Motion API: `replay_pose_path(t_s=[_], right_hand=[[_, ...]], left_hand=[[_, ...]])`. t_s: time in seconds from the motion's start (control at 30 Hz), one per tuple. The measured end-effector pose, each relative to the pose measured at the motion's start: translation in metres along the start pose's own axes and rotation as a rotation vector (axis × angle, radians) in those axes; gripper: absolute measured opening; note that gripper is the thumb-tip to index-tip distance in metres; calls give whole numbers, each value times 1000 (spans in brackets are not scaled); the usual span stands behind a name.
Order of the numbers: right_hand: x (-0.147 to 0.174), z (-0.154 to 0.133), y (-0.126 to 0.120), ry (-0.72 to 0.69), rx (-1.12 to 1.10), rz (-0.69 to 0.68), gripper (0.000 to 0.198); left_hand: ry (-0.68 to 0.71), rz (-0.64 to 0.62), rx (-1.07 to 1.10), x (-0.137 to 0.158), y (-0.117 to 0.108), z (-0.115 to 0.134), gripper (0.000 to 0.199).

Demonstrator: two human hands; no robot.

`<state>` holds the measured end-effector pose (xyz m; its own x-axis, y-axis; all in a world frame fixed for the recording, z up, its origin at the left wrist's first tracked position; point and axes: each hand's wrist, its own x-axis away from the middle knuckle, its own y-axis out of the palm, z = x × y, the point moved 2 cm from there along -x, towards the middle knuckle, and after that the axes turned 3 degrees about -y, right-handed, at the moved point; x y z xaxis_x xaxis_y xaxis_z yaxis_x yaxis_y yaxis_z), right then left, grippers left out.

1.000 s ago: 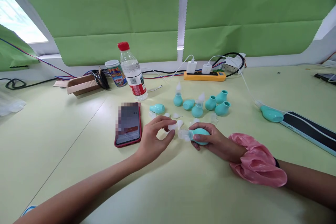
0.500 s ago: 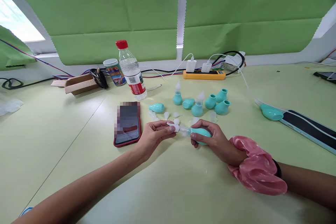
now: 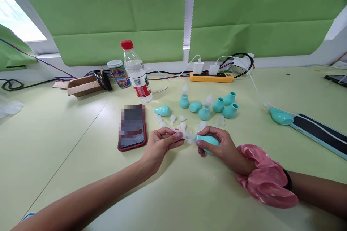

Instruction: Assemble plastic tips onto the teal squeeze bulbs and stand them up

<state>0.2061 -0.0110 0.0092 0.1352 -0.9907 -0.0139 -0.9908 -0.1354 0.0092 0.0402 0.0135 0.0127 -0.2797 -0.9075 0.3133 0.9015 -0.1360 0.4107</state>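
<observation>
My right hand (image 3: 217, 143) is wrapped round a teal squeeze bulb (image 3: 207, 142) lying on its side with its mouth to the left. A clear plastic collar (image 3: 190, 138) sticks out of that mouth. At the collar's other end, my left hand (image 3: 164, 143) pinches a translucent white nozzle tip (image 3: 179, 132), which meets the collar. Just beyond the hands lie loose white tips (image 3: 172, 119) and clear collars (image 3: 221, 121). Two bulbs with nozzles, one at the back (image 3: 184, 101) and one nearer (image 3: 204, 112), stand upright. Several bare bulbs (image 3: 230, 110) are around them.
To the left lies a phone in a red case (image 3: 132, 128), with a red-capped water bottle (image 3: 139, 79) and a can (image 3: 119, 74) behind. An orange power strip (image 3: 211, 77) with chargers sits at the back. Another bulb (image 3: 282, 116) rests by a dark tablet-like slab (image 3: 320, 131) on the right.
The right hand with the bulb has tilted slightly, its collar end now a little lower. The left hand keeps its pinch on the tip and has shifted slightly. The view has moved a little.
</observation>
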Motion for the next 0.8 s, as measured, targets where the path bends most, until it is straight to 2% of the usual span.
replay_pose_path(t_s=[0.23, 0.43, 0.57, 0.67, 0.8], right_hand=[[6, 7, 0, -122, 183, 99, 26], [11, 8, -2, -401, 526, 188, 20], [13, 9, -2, -543, 606, 200, 18], [14, 8, -3, -568, 590, 231, 19], [12, 5, -3, -472, 542, 253, 19]], left_hand=[[-97, 43, 115, 3, 2, -3, 16], [-128, 39, 124, 4, 3, -3, 15], [-103, 29, 109, 7, 4, -4, 16], [-79, 17, 100, 9, 5, -4, 18], [-69, -21, 89, 10, 6, -4, 19]])
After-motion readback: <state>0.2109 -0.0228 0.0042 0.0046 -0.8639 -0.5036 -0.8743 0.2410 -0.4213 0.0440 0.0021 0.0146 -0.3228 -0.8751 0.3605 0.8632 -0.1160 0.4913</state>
